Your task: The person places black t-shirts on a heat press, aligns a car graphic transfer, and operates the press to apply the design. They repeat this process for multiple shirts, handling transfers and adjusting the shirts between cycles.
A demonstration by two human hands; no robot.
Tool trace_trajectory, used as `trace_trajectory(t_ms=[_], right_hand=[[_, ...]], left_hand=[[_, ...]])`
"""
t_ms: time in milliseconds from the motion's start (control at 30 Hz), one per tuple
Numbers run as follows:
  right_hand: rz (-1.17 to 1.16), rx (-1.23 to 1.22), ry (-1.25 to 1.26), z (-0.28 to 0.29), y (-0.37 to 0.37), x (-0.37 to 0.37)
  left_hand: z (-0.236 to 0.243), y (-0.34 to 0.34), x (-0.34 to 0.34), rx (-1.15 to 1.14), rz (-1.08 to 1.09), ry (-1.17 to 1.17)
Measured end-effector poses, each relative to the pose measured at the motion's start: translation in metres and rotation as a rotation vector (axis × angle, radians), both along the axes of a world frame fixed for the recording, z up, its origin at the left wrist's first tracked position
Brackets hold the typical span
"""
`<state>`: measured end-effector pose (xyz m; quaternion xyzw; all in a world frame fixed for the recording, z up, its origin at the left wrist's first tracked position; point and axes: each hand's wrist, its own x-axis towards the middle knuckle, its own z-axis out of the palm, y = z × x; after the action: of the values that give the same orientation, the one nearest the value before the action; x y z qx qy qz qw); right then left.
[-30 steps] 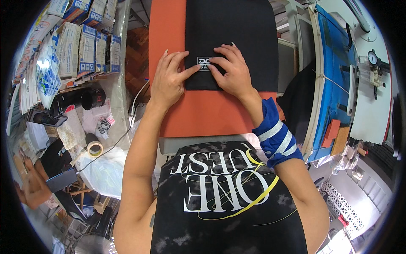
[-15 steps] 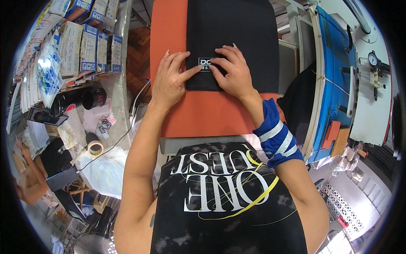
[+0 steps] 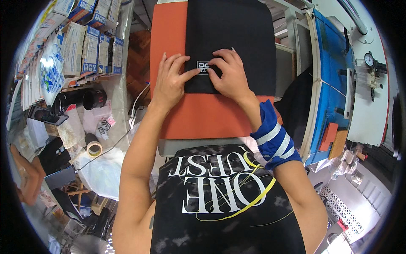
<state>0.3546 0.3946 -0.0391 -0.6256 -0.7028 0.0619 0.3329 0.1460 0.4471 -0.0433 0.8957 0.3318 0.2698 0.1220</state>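
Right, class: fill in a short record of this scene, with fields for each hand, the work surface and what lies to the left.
left hand: flat on the black cloth, fingertips at the small label
right hand: pressing on the label
surface: orange pad under the cloth
right forearm: blue striped band
left side: tape roll, boxes

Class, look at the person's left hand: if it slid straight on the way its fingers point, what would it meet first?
The left hand points up and right across the orange pad. It would probably first meet the small label on the black fabric, then the right hand fingertips.
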Motion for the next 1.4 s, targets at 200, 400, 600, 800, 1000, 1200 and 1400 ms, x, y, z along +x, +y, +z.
trace_trajectory(t_ms=[200,400,600,800,1000,1200,1400], right_hand=[[-0.076,-0.136,0.162,0.044,-0.009,0.021],[-0.858,0.293,0.031,0.152,-0.183,0.195],[-1.327,-0.233,-0.466,0.194,-0.346,0.350],[-1.064,-0.537,-0.605,0.167,-0.343,0.381],[-1.165,-0.366,-0.570,0.176,-0.308,0.294],[-1.125,-0.137,-0.518,0.178,-0.271,0.163],[-0.785,0.064,-0.389,0.173,-0.275,0.086]], left_hand=[[0.019,0.011,-0.009,0.126,0.191,-0.199],[0.012,-0.022,-0.142,-0.422,0.333,-0.093],[-0.094,-0.122,-0.218,-0.823,0.881,0.377],[-0.276,-0.215,-0.216,-1.042,0.140,0.176],[-0.291,-0.253,-0.235,-0.766,0.164,0.337],[-0.262,-0.234,-0.270,-1.496,0.575,0.122],[-0.297,-0.263,-0.260,-1.358,0.503,0.355]])
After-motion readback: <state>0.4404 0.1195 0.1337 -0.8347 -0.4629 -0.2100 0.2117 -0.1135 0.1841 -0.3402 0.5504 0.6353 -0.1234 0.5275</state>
